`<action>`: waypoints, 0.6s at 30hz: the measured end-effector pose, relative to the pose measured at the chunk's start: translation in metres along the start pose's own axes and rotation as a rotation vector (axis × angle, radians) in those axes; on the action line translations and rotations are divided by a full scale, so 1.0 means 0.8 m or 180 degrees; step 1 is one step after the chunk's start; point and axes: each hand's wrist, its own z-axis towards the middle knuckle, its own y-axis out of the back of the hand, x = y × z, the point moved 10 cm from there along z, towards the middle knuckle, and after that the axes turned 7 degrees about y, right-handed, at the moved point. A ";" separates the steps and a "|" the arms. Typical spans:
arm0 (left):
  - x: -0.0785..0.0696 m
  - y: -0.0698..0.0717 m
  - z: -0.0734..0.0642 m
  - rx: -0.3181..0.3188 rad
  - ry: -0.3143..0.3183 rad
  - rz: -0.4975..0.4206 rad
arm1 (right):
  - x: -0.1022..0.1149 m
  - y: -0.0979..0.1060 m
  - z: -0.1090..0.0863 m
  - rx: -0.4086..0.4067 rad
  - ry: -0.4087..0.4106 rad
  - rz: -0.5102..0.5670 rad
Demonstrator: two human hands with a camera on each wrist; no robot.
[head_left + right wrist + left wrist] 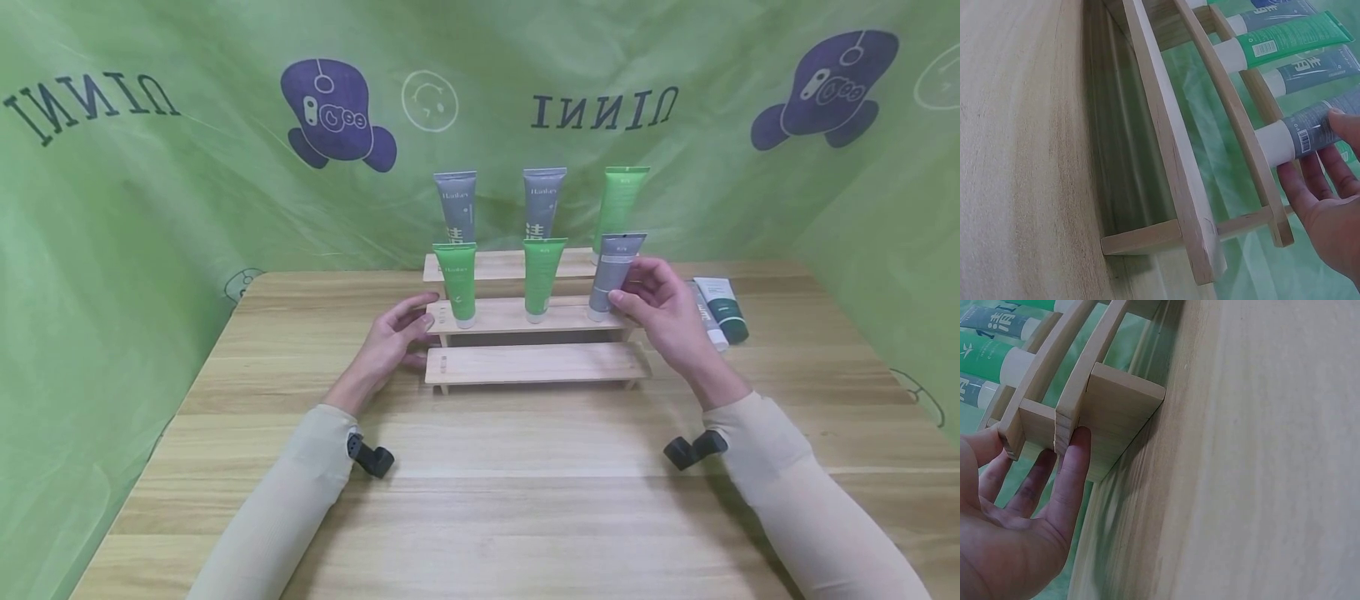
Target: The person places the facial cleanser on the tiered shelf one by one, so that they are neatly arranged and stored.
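Note:
A three-tier wooden display rack (537, 364) stands on the table. My right hand (663, 312) pinches a grey-blue squeeze tube (1313, 128) near its lower part, thumb in front and fingers behind. That tube stands cap down at the right end of the middle shelf (498, 317). On the same shelf are two green tubes, one at the left (459, 283) and one in the middle (542, 279). Over at the rack's left end, my left hand (1022, 519) holds the middle shelf's edge with thumb and fingers, one fingertip touching the lowest tier.
Two grey-blue tubes (456, 204) (542, 204) and a green tube (621, 200) stand on the top shelf (491, 265). Right of the rack, a white-and-dark-green tube (723, 308) and a grey tube (708, 317) lie on the table (487, 500). Green printed fabric (480, 50) hangs behind.

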 end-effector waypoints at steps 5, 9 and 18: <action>0.000 -0.001 0.001 0.0026 -0.0012 -0.0048 | 0.001 0.000 0.001 0.0023 0.0043 0.0045; 0.000 -0.001 0.001 0.0027 -0.0023 -0.0053 | 0.000 0.000 0.002 0.0055 0.0020 0.0094; -0.001 -0.002 0.001 0.0029 -0.0053 -0.0044 | -0.004 0.008 0.001 0.0094 -0.0245 -0.0176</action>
